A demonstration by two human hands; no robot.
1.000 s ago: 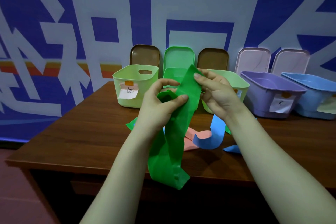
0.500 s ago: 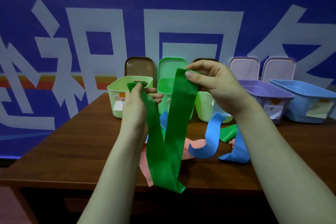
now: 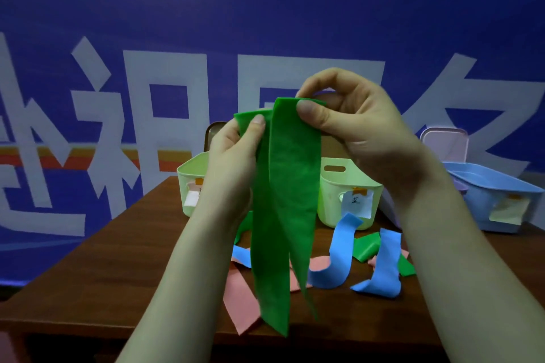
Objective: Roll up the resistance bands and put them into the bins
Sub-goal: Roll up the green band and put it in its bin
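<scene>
Right grip (image 3: 354, 132): thumb and forefinger pinched shut on top edge of green band (image 3: 283, 200); other fingers loosely curled. Left grip (image 3: 233, 156): thumb clamps the band's other end, just beside right grip, ends touching. Change vs 0.5 s ago: ends were apart in a V, now brought tog. and lifted. Band hangs doubled below both grips, over near edge of bench (image 3: 118, 259). Judgement: ends aligned, rolling not yet begun. Below grips: blue bands (image 3: 339, 247) and pink band (image 3: 239, 298) loose on bench. Behind grips: light green bins (image 3: 348, 194); contents not visible.
</scene>
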